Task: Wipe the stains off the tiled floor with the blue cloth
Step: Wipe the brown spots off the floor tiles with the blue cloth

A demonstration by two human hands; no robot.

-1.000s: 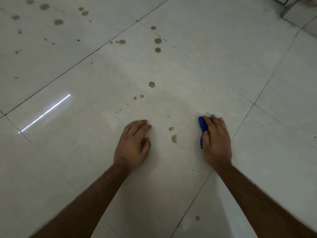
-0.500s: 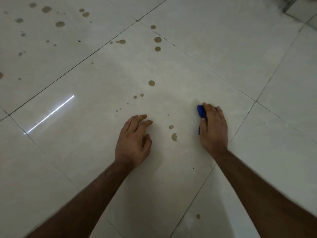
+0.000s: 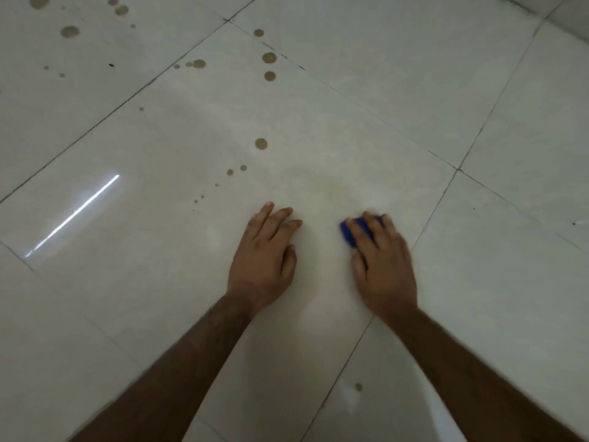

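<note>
My right hand (image 3: 384, 264) presses the blue cloth (image 3: 352, 232) flat on the pale tiled floor (image 3: 366, 122); only the cloth's left edge shows past my fingers, and the hand is motion-blurred. My left hand (image 3: 264, 258) rests palm-down on the same tile, fingers slightly spread, holding nothing. Brown round stains lie ahead: one (image 3: 261, 143) a little beyond my left hand, two small ones (image 3: 236, 170) near it, and larger ones (image 3: 269, 58) farther off. A single stain (image 3: 358, 387) sits close to me between my forearms.
More brown stains dot the far-left tiles (image 3: 70, 31). Dark grout lines cross the floor diagonally. A bright light reflection (image 3: 73, 215) streaks the tile on the left. A raised step or ledge edge (image 3: 541, 8) shows at the top right corner.
My right hand has slid the cloth left, toward my left hand. The two stains that lay between my hands no longer show. My left hand stayed planted.
</note>
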